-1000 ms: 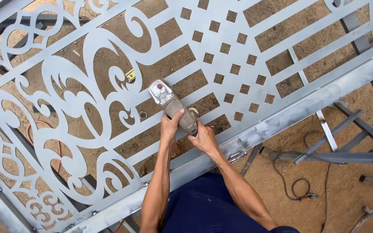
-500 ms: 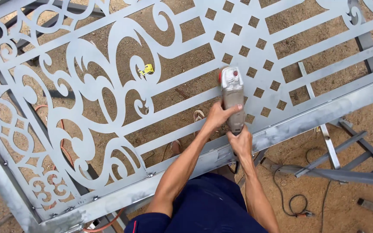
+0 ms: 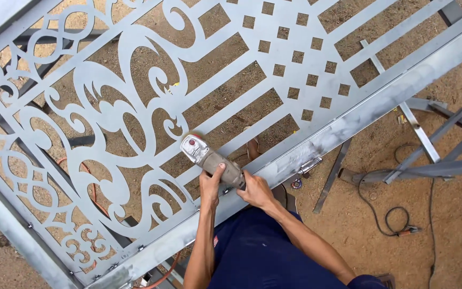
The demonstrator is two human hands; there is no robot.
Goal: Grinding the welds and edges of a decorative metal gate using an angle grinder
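Head camera looks straight down on the person's dark blue trousers (image 3: 258, 251) at the bottom edge, with both bare forearms reaching up from them. The left hand (image 3: 210, 187) is closed around the body of a grey angle grinder (image 3: 212, 159), thumb up along its side. The right hand (image 3: 256, 191) is wrapped tight on the rear end of the same tool, just beside the left hand. The grinder lies tilted, its round head pointing up and to the left, and it sits on a flat slat of the grey cut-metal gate panel (image 3: 135, 118) close to the panel's near edge. Just below the hands runs the panel's near frame rail (image 3: 359, 115), a long pale steel tube slanting from lower left to upper right, with a small hinge (image 3: 308, 165) fixed near its middle. Farther on, the panel spreads into curling scrollwork toward its left side and a grid of small square holes toward its upper right corner. Sandy ground (image 3: 455, 214) shows through the openings. Off the rail's right side, loose grey steel bars (image 3: 429, 166) and a dark cable (image 3: 386, 214) lie on the sand.
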